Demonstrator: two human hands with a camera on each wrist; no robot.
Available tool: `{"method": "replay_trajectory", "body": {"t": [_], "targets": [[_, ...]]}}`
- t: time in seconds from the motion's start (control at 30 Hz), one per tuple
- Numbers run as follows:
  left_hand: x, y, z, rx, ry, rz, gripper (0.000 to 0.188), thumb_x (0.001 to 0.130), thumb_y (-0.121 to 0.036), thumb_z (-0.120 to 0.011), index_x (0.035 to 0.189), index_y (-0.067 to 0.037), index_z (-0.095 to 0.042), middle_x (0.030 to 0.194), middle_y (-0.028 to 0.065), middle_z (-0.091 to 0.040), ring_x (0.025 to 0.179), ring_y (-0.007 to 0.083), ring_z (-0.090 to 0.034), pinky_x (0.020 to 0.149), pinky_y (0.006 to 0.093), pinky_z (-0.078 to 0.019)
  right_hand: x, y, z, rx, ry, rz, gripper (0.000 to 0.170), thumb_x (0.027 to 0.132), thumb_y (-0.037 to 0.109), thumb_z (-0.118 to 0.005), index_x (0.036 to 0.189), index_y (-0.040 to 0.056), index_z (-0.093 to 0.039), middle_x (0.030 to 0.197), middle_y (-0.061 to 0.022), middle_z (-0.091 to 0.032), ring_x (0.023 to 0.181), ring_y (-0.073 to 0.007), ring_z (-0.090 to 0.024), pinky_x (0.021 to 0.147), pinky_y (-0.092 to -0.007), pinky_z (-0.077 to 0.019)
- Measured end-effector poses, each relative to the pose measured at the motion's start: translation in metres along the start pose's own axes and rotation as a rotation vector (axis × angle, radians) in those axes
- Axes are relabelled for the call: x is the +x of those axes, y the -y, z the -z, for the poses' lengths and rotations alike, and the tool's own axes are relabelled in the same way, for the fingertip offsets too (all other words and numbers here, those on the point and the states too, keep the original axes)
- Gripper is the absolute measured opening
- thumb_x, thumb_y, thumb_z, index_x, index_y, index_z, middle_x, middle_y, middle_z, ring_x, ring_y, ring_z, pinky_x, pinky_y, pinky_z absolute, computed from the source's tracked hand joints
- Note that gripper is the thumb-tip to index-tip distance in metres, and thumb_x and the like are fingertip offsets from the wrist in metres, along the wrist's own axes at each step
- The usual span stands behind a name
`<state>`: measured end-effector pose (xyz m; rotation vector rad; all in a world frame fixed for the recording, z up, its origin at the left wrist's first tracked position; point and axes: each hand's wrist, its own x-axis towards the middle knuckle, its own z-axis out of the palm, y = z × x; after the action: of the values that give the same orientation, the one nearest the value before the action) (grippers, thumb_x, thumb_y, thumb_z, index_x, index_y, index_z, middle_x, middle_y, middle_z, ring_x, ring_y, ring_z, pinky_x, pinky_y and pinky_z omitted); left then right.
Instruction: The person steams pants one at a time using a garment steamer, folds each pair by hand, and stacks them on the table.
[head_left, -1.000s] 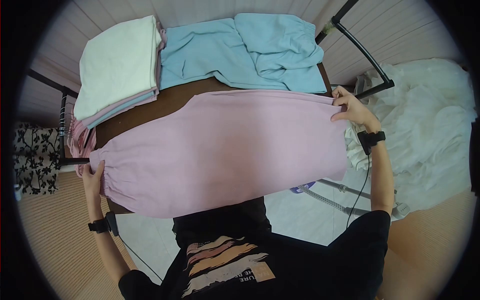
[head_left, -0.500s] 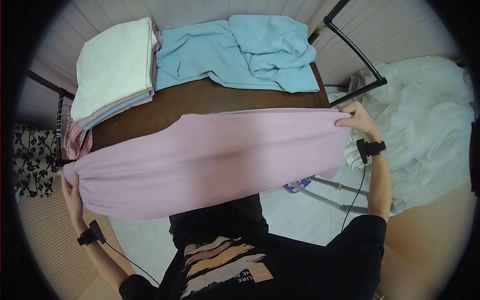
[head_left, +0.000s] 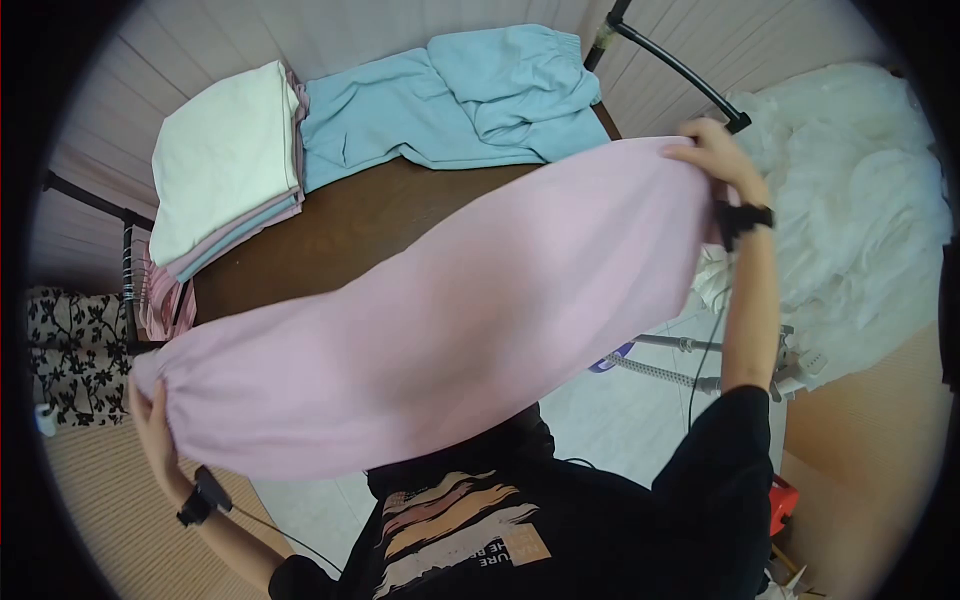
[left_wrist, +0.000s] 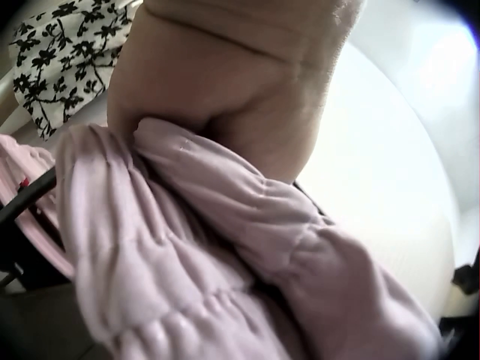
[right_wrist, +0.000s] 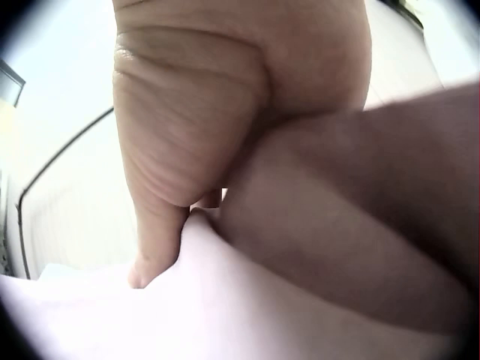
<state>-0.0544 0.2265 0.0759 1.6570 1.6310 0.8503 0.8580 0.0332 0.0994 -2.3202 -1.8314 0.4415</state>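
Observation:
A pair of pink pants is stretched in the air between both hands, in front of the dark shirt. The left hand grips the gathered elastic waistband at the lower left. Close up in the left wrist view, the waistband hangs in two puckered layers below the palm. At the upper right the right hand pinches the leg end, higher than the left. In the right wrist view the thumb presses on the pale cloth, and most of the other fingers are hidden behind the palm.
A brown table holds a folded stack topped by a white garment, beside blue pants. Black rack bars rise at both sides. White tulle heaps up at right, near a grey hose.
The right hand has lifted its end of the pink pants, so they now slope up to the right. The left hand moved outward from the table, then stayed low with its grip on the waistband.

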Motion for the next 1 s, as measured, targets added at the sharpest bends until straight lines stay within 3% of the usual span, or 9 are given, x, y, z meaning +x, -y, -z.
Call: {"method": "replay_trajectory", "body": {"t": [0.07, 0.13, 0.27, 0.37, 0.5, 0.57, 0.7, 0.83, 1.0], "targets": [[0.022, 0.021, -0.038, 0.056, 0.064, -0.038, 0.064, 0.105, -0.017, -0.063, 0.157, 0.008, -0.034, 0.158, 0.021, -0.045, 0.143, 0.0279, -0.046, 0.12, 0.0373, -0.0336, 0.031, -0.033, -0.056, 0.202, -0.006, 0.179, 0.046, 0.086, 0.037, -0.081, 0.08, -0.0039, -0.06, 0.073, -0.0056, -0.051, 0.069, -0.0145, -0.049, 0.064, -0.0337, -0.0418], [0.033, 0.044, -0.065, 0.111, 0.125, -0.074, 0.067, 0.104, -0.019, -0.066, 0.156, 0.009, -0.035, 0.158, 0.0226, -0.043, 0.145, 0.0293, -0.044, 0.122, 0.0376, -0.0314, 0.039, -0.047, -0.093, 0.415, 0.164, -0.021, 0.04, 0.092, 0.033, -0.08, 0.076, 0.0021, -0.059, 0.079, 0.0016, -0.05, 0.076, -0.0099, -0.048, 0.067, -0.0306, -0.0406], [0.038, 0.084, -0.079, 0.367, 0.067, -0.007, 0.076, 0.101, -0.028, -0.07, 0.155, 0.012, -0.034, 0.16, 0.0265, -0.04, 0.15, 0.031, -0.036, 0.124, 0.0388, -0.0249, 0.034, -0.061, -0.125, 0.646, -0.023, 0.112, 0.039, 0.095, 0.03, -0.078, 0.074, 0.0065, -0.056, 0.081, 0.0046, -0.048, 0.08, -0.0084, -0.047, 0.073, -0.0277, -0.0389], [0.038, 0.095, -0.078, 0.307, 0.063, 0.006, 0.077, 0.101, -0.029, -0.07, 0.155, 0.013, -0.034, 0.161, 0.0271, -0.038, 0.152, 0.0312, -0.034, 0.125, 0.0391, -0.0236, 0.03, -0.084, -0.144, 0.789, 0.072, 0.017, 0.03, 0.096, 0.03, -0.077, 0.083, 0.0063, -0.064, 0.087, 0.0033, -0.056, 0.086, -0.0086, -0.052, 0.078, -0.0265, -0.0413], [0.034, 0.098, -0.077, 0.194, 0.049, 0.008, 0.074, 0.101, -0.025, -0.07, 0.154, 0.013, -0.035, 0.16, 0.025, -0.04, 0.15, 0.0288, -0.035, 0.124, 0.0377, -0.0241, 0.005, -0.084, -0.175, 1.566, 0.119, -0.003, 0.043, 0.092, 0.033, -0.082, 0.12, 0.0026, -0.07, 0.118, -0.0013, -0.071, 0.104, -0.0128, -0.067, 0.097, -0.0298, -0.0509], [0.031, 0.079, -0.078, 0.062, 0.15, -0.022, 0.073, 0.101, -0.022, -0.069, 0.155, 0.013, -0.035, 0.159, 0.0232, -0.042, 0.148, 0.0261, -0.036, 0.123, 0.0356, -0.0247, 0.0, -0.119, -0.2, 1.554, 0.267, -0.006, 0.061, 0.089, 0.036, -0.084, 0.135, 0.0007, -0.064, 0.13, -0.0045, -0.07, 0.12, -0.016, -0.065, 0.108, -0.0334, -0.0491], [0.026, 0.077, -0.077, 0.114, 0.078, 0.061, 0.074, 0.101, -0.019, -0.069, 0.157, 0.012, -0.031, 0.162, 0.0233, -0.039, 0.148, 0.0256, -0.036, 0.122, 0.0347, -0.0247, 0.001, -0.126, -0.218, 1.667, 0.237, 0.003, 0.055, 0.086, 0.033, -0.087, 0.126, 0.0001, -0.07, 0.117, -0.0037, -0.075, 0.106, -0.0141, -0.07, 0.095, -0.0309, -0.0551], [0.029, 0.083, -0.061, 0.148, 0.075, 0.049, 0.075, 0.102, -0.019, -0.068, 0.157, 0.014, -0.029, 0.165, 0.0242, -0.034, 0.153, 0.0262, -0.031, 0.125, 0.0352, -0.0216, -0.004, -0.126, -0.188, 1.573, -0.128, -0.039, 0.026, 0.09, 0.026, -0.082, 0.1, 0.0048, -0.072, 0.097, 0.0017, -0.072, 0.087, -0.0099, -0.067, 0.082, -0.027, -0.0537], [0.012, 0.076, -0.034, 0.003, 0.107, 0.014, 0.074, 0.103, -0.017, -0.067, 0.158, 0.014, -0.027, 0.164, 0.0232, -0.035, 0.151, 0.0267, -0.034, 0.123, 0.0349, -0.0252, -0.019, -0.097, -0.088, 0.91, -0.27, 0.048, 0.019, 0.082, 0.015, -0.085, 0.08, 0.0023, -0.07, 0.091, 0.0019, -0.067, 0.086, -0.0089, -0.06, 0.078, -0.0261, -0.0468]]}}
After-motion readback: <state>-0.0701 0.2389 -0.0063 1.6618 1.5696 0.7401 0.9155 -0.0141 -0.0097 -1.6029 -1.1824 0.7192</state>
